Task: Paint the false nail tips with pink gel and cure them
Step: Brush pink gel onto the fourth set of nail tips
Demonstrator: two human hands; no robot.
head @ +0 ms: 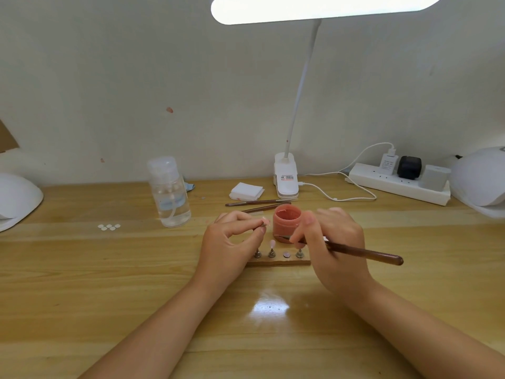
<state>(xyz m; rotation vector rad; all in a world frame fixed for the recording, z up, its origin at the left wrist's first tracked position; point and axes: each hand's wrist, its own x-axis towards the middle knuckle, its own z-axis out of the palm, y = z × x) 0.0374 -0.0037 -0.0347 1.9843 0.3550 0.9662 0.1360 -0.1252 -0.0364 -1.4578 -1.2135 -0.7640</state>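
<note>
Blurring smears my right hand (332, 242), so its fingertips are hard to read, yet its fingers clearly curl round the long dark brown wooden brush (355, 251), whose bristle end points left and lies low against the open pink gel jar (287, 222); whether the bristles touch the jar I cannot tell. My left hand (232, 239) pinches a small metal stand between thumb and forefinger, with a pale pink false nail tip (265, 222) on its top, raised just left of the jar. The stand's stem is mostly hidden by my fingers. Below, the narrow wooden holder strip (277, 262) lies on the light wooden desk (109, 283), its left end covered by my left hand and its right end by my right. Four small pegs stand on it; one carries a glossy pink tip (272, 243), and the others are too small to make out. Two white curing lamps are cut off at the desk's left (16, 198) and right (481, 179) edges.
</note>
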